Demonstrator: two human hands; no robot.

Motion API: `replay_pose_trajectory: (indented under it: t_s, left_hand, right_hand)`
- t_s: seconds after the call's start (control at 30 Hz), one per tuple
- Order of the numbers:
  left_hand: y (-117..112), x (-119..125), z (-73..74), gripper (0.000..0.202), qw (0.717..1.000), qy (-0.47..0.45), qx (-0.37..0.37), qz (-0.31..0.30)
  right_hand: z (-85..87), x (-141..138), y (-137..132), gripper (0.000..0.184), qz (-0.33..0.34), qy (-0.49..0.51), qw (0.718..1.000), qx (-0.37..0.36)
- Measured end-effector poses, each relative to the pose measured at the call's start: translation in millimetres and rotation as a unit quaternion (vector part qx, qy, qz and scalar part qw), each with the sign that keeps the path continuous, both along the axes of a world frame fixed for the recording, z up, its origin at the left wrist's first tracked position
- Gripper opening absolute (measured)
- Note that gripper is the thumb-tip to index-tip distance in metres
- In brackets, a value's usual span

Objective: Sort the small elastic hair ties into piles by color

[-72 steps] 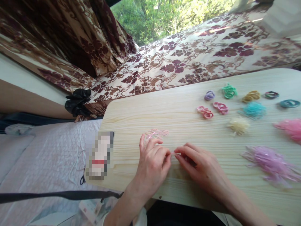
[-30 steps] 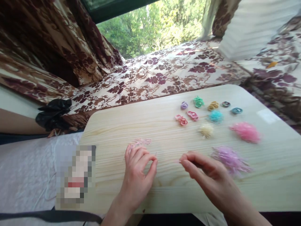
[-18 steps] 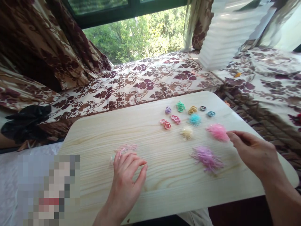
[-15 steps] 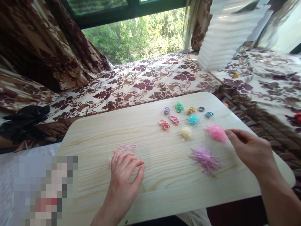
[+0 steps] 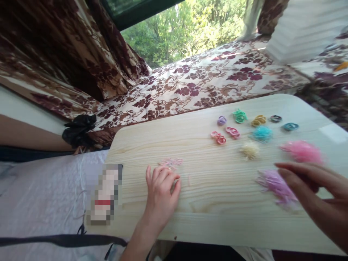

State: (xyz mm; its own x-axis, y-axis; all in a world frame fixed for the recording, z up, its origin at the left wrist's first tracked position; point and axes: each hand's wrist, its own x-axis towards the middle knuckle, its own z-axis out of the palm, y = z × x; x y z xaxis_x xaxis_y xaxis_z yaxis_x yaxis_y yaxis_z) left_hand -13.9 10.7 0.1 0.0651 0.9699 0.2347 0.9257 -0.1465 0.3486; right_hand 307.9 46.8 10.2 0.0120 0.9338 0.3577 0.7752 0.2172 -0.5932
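My left hand (image 5: 162,187) rests on the tabletop with its fingers bent and a little apart. Its fingertips touch the near edge of a small loose pile of pale pink rubber bands (image 5: 174,163); nothing shows in its grasp. A single pale band (image 5: 189,179) lies just right of it. Over the right side, my right hand (image 5: 317,194) hovers with thumb and forefinger pinched together; whatever is between them cannot be made out. Beneath its fingertips is a heap of purple rubber bands (image 5: 278,186), partly covered. A pink heap (image 5: 303,151) lies just beyond.
Farther back are cream (image 5: 249,150) and turquoise (image 5: 261,133) heaps. Small clusters of thicker hair ties, including green ones (image 5: 239,116) and red ones (image 5: 218,138), lie near the far edge. A blurred-out object (image 5: 104,195) sits on the table's left side. Floral cloth (image 5: 190,88) covers the ledge behind.
The view has swung left. My right hand has moved from the pink heap toward me, over the purple heap. My left hand stays by the pale pink bands, its thumb now closer to the forefinger.
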Motion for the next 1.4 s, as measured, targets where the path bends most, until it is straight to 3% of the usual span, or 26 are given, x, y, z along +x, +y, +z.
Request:
replay_pose_trajectory:
  t_s: [0.1,0.23,0.4,0.67,0.9,1.17,1.4]
  left_hand:
    - [-1,7,1.8,0.012,1.0,-0.006,-0.017,0.0]
    - [-1,16,0.6,0.007,1.0,-0.011,-0.025,0.001]
    - [5,22,0.2,0.012,1.0,0.02,-0.023,0.007]
    - [9,24,-0.4,0.019,0.999,0.036,-0.011,-0.016]
    - [2,28,7.7,0.017,0.993,-0.065,-0.039,-0.094]
    - [-1,30,14.5,0.017,0.988,-0.093,-0.056,-0.113]
    - [-2,31,19.6,0.018,0.982,-0.142,-0.069,-0.108]
  right_hand:
    - [-8.0,-54,-8,0.014,0.147,0.029,0.989,-0.003]
    - [-19.3,-92,-13,0.021,0.224,0.017,0.973,-0.045]
    - [-26.9,-95,-16,0.025,0.224,-0.014,0.973,-0.055]
    - [-25.4,-98,-16,0.028,0.218,-0.057,0.973,-0.042]
    - [-20.3,-104,-18,0.02,0.229,0.025,0.973,-0.008]
    - [-22.9,-109,-19,0.02,0.246,0.015,0.969,0.028]
    - [-20.8,-108,-20,0.022,0.268,0.038,0.963,-0.012]
